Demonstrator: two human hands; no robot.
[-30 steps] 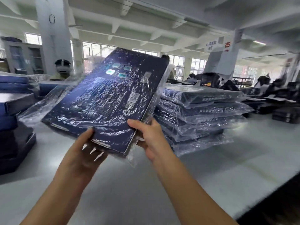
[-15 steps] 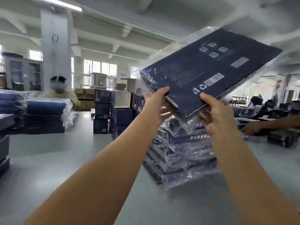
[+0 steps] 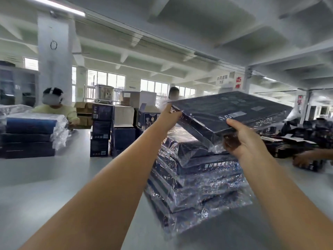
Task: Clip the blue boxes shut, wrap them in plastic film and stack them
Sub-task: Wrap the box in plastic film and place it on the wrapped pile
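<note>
Grey table (image 3: 54, 186) fills this busy workshop and carries our stack of wrapped boxes (image 3: 198, 181). We hold the film-wrapped blue box (image 3: 234, 109) tilted just above that stack. Our left grip (image 3: 170, 115) holds its left corner and our right grip (image 3: 239, 139) curls round the near edge, likely so that we can lower it flat.

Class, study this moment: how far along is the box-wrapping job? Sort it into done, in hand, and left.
Done: a stack of film-wrapped boxes sits on the table. In hand: the left hand and right hand hold another wrapped box, tilted, above it. Left: lay it flat on top.
</note>
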